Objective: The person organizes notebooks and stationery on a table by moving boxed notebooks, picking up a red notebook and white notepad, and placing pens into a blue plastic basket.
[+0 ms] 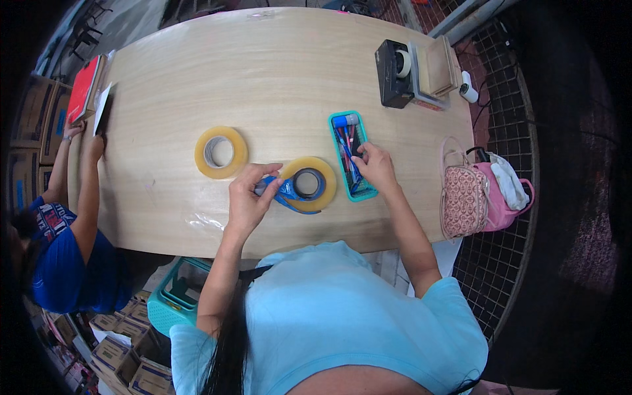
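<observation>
My left hand (249, 199) grips the handle of a blue tape dispenser (288, 189), which carries a large roll of clear yellowish packing tape (328, 178). A second roll of packing tape (203, 141) lies flat on the table to the left of it. Over a teal plastic basket (332, 125) full of pens, my right hand (375, 166) has its thumb and fingers pinched at a blue pen (347, 146). A blue and white cylindrical item (345, 121) rests at the basket's far end. The exact hold of the right fingertips is partly hidden.
At the far right of the table (263, 72) stand a black desk tape dispenser (395, 89) and a brown cardboard stack (440, 66). Pink bags (466, 197) sit at the right edge. To the left, another person (69, 257) handles a red book (84, 89). Boxes (118, 355) lie below.
</observation>
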`<move>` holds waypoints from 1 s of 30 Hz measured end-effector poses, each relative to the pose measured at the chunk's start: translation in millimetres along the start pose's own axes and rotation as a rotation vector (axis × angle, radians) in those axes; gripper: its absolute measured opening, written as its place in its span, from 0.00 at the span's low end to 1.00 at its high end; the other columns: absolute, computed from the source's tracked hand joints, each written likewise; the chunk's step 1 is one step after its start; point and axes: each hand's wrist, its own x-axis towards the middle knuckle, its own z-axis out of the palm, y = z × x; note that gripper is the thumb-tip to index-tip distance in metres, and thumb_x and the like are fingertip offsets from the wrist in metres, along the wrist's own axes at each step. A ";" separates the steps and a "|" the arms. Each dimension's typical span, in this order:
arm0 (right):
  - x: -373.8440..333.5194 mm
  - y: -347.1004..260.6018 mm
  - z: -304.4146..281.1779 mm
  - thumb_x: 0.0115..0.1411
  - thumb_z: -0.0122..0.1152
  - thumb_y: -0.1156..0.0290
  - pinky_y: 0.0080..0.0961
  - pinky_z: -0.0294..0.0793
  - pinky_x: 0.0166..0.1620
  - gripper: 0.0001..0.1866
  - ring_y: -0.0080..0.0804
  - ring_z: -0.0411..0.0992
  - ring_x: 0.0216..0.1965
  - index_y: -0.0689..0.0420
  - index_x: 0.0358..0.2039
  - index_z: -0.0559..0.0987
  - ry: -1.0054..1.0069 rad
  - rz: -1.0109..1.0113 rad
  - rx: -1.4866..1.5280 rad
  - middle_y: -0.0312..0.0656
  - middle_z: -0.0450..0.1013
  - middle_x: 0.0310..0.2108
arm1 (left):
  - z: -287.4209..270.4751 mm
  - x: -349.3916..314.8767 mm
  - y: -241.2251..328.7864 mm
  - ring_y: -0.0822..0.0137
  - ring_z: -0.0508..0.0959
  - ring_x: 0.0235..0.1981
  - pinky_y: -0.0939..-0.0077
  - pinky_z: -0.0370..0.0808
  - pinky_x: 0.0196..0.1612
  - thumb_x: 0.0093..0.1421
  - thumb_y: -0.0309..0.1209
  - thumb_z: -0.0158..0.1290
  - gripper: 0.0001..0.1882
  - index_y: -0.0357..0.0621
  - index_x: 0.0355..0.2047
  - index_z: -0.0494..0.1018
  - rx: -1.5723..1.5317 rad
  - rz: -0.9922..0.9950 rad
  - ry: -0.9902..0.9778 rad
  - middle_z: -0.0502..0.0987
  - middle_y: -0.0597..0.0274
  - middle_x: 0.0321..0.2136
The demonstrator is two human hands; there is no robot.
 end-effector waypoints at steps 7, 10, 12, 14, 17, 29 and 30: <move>2.8 19.1 19.3 0.45 0.63 0.72 0.36 0.74 0.38 0.17 0.45 0.76 0.31 0.60 0.37 0.75 0.092 -0.035 0.016 0.51 0.75 0.25 | -9.2 -14.8 14.6 0.70 0.77 0.29 0.79 0.71 0.29 0.50 0.23 0.59 0.13 0.41 0.39 0.77 0.082 -0.064 -0.026 0.78 0.59 0.29; -0.9 30.2 8.8 0.44 0.62 0.75 0.36 0.75 0.35 0.16 0.42 0.76 0.28 0.62 0.37 0.76 0.134 0.032 0.117 0.49 0.75 0.23 | -21.0 -25.2 6.0 0.72 0.74 0.27 0.81 0.68 0.26 0.50 0.23 0.59 0.14 0.41 0.39 0.77 0.060 -0.159 0.027 0.78 0.60 0.29; 4.5 30.6 11.4 0.45 0.62 0.75 0.36 0.74 0.34 0.16 0.42 0.75 0.26 0.61 0.37 0.76 0.146 0.036 0.194 0.47 0.74 0.21 | -22.4 -29.5 -2.2 0.74 0.72 0.24 0.82 0.66 0.25 0.50 0.23 0.59 0.14 0.42 0.39 0.77 0.020 -0.168 0.089 0.78 0.61 0.29; 5.2 28.0 11.5 0.45 0.63 0.75 0.36 0.74 0.35 0.14 0.41 0.75 0.27 0.59 0.35 0.77 0.184 0.012 0.160 0.46 0.74 0.22 | -20.4 -33.6 1.7 0.75 0.71 0.23 0.83 0.65 0.24 0.50 0.22 0.59 0.14 0.42 0.39 0.77 0.005 -0.131 0.094 0.78 0.61 0.29; 9.4 12.5 12.6 0.45 0.64 0.75 0.36 0.73 0.38 0.10 0.40 0.73 0.34 0.56 0.31 0.79 0.285 -0.058 -0.049 0.44 0.72 0.29 | -22.9 -36.2 14.9 0.80 0.65 0.19 0.85 0.62 0.22 0.51 0.22 0.59 0.14 0.41 0.39 0.77 0.016 -0.092 0.090 0.77 0.64 0.29; 38.6 -12.3 31.8 0.49 0.64 0.53 0.44 0.65 0.54 0.20 0.51 0.65 0.52 0.60 0.30 0.81 0.066 0.156 -0.472 0.56 0.68 0.48 | -49.8 -78.6 -0.3 0.66 0.77 0.34 0.75 0.73 0.33 0.51 0.24 0.59 0.14 0.42 0.40 0.76 0.033 -0.028 0.178 0.77 0.59 0.33; 52.9 18.2 35.8 0.47 0.66 0.50 0.44 0.67 0.51 0.22 0.52 0.67 0.50 0.59 0.29 0.81 0.081 0.203 -0.430 0.55 0.70 0.45 | -52.4 -77.8 1.1 0.65 0.77 0.35 0.74 0.74 0.34 0.51 0.25 0.59 0.14 0.43 0.40 0.76 0.004 -0.043 0.146 0.77 0.59 0.33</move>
